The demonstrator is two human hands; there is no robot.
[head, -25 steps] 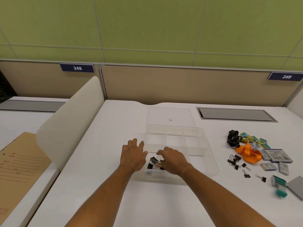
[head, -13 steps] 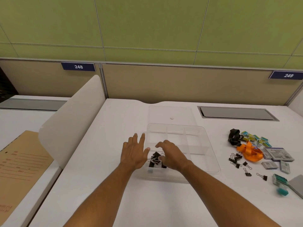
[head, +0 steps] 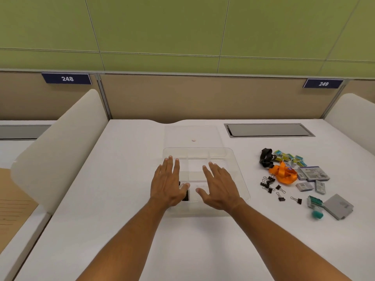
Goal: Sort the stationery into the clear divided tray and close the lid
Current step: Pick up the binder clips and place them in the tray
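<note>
The clear divided tray [head: 233, 159] sits mid-table. Over its front half my left hand [head: 167, 183] and my right hand [head: 220, 184] hover flat, fingers straight, holding nothing. Black binder clips [head: 185, 196] lie in the tray's front left compartment, mostly hidden under my left hand. The clear lid [head: 192, 135] lies flat behind the tray. To the right on the table lie loose binder clips [head: 273, 186], an orange lanyard [head: 283, 175], a black lanyard [head: 266, 159], small staple boxes [head: 290, 158], grey boxes [head: 313, 174] and a green-topped item [head: 315, 207].
A white curved divider [head: 58, 145] stands to the left of the desk, another [head: 354, 116] at the far right. A grey cable hatch [head: 268, 129] is set in the table at the back right. A brown folder [head: 12, 207] lies on the neighbouring desk.
My right hand has let go of the binder clips in the front left compartment and spread open, moving right. My left hand has moved over the tray's left edge.
</note>
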